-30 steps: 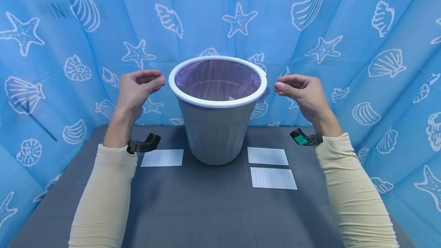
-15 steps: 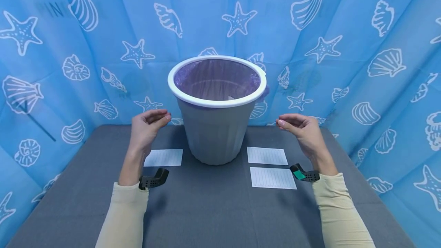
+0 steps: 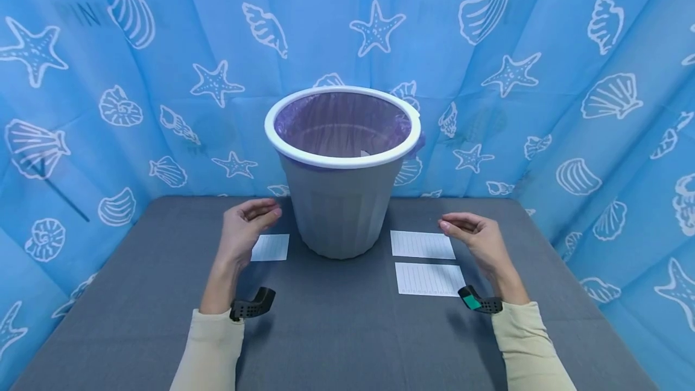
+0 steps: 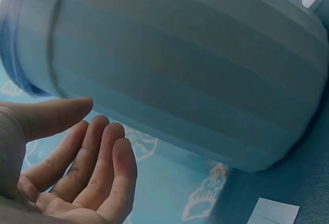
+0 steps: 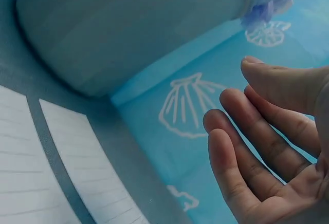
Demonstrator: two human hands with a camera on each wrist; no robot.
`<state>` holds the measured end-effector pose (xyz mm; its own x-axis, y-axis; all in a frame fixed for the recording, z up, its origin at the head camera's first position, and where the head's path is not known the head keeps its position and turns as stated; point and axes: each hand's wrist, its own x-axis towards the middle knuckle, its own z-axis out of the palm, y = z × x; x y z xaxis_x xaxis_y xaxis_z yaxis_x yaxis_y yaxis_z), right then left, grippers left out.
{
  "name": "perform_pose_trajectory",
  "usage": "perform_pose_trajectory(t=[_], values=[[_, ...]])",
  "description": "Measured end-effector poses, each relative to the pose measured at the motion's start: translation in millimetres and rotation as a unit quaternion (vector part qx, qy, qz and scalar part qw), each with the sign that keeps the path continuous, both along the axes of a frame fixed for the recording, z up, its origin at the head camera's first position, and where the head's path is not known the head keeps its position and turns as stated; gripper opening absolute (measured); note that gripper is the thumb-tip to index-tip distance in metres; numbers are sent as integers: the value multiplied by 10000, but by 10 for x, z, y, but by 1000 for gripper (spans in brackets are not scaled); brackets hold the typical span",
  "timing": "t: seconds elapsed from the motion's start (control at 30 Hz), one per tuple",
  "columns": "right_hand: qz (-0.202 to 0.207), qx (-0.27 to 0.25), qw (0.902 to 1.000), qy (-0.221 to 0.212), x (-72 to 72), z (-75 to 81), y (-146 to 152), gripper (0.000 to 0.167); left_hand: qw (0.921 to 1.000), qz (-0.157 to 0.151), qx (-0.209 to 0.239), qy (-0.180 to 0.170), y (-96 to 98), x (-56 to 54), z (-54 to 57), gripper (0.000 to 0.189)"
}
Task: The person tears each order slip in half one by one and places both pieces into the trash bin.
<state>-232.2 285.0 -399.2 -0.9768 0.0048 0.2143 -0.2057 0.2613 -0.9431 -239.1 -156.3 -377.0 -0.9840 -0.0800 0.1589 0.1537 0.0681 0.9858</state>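
A grey trash can (image 3: 339, 210) with a white rim stands upright at the back middle of the table, lined with a purple bag (image 3: 342, 122). A small pale scrap shows inside it. To its left, my left hand (image 3: 245, 231) hovers over a lined white card (image 3: 271, 247) and partly hides it; its fingers are loosely bent and hold nothing. On the other side, my right hand (image 3: 478, 240) floats near the right end of another lined card (image 3: 422, 245), also holding nothing. A third lined card (image 3: 429, 279) lies just in front of that one. Both wrist views show bare palms and relaxed fingers.
The dark grey cloth-covered table (image 3: 336, 336) reaches back to a blue curtain (image 3: 315, 23) printed with white shells and starfish. A bunched piece of the purple bag (image 5: 267, 5) sticks out under the can's rim on the right.
Both hands have come down from beside the can's rim to low over the table. The left hand has also shifted right, toward the can. The can and cards have stayed put.
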Motion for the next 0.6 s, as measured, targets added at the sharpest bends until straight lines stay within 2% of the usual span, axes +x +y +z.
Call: perform_pose_trajectory(t=[0.3, 0.43, 0.6], values=[[-42, 51, 9997, -251, 49, -146, 143, 43, 9991, -409, 57, 91, 102, 40, -38, 29], [10, 287, 9986, -439, 65, -178, 227, 45, 9979, -634, 10, 127, 187, 54, -54, 26], [159, 771, 9940, -753, 54, -204, 310, 45, 9955, -932, -159, -14, 298, 71, -64, 27]])
